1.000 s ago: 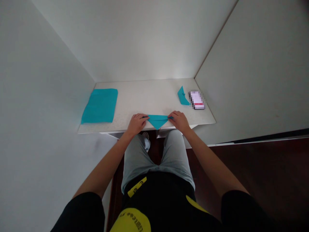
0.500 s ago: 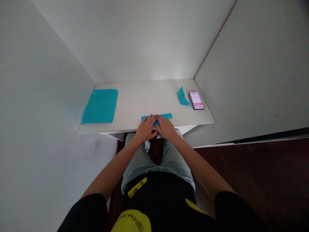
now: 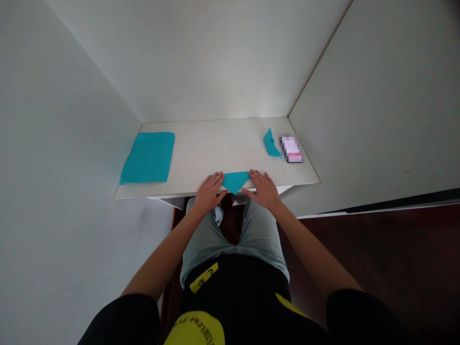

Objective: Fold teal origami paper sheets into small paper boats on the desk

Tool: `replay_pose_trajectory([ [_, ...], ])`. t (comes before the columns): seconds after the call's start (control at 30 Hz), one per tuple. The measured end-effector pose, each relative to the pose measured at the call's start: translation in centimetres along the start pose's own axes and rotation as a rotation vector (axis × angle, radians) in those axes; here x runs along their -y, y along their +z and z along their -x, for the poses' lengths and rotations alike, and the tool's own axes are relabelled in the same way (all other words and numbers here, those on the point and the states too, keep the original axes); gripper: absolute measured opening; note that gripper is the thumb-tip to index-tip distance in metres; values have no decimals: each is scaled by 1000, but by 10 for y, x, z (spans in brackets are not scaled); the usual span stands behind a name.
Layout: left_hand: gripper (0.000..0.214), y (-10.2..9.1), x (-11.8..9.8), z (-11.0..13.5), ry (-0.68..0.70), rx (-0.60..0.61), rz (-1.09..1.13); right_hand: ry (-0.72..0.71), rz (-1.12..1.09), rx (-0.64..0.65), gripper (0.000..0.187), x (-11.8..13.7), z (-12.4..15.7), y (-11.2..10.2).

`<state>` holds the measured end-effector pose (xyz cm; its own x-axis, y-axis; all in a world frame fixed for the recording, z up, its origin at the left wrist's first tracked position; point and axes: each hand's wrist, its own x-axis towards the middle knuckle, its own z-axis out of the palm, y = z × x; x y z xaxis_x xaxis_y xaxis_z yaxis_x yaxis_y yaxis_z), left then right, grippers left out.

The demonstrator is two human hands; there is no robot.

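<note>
A teal paper folded into a downward-pointing triangle (image 3: 235, 180) lies at the near edge of the white desk (image 3: 215, 148). My left hand (image 3: 209, 190) rests flat on the desk against the triangle's left side, fingers stretched out. On the right side, my right hand (image 3: 264, 188) lies flat too, fingers spread and touching the paper's right corner. Neither hand grips anything.
A stack of flat teal sheets (image 3: 148, 157) lies at the desk's left. A small folded teal piece (image 3: 270, 142) stands at the back right beside a phone (image 3: 291, 149). White walls close in the desk on three sides. My knees are under the front edge.
Both hands slid from the paper's outer ends to its middle, pressing it, then moved apart again; they now lie flat on either side of the triangle.
</note>
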<state>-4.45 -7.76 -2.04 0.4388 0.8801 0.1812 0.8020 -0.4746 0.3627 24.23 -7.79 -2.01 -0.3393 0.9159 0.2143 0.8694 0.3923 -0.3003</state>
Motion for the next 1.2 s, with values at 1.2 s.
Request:
replay_pose_trajectory([
  [1.2,23,-23,20,-31,-437,-145,183,-183,-112,161,62,63,-57,34],
])
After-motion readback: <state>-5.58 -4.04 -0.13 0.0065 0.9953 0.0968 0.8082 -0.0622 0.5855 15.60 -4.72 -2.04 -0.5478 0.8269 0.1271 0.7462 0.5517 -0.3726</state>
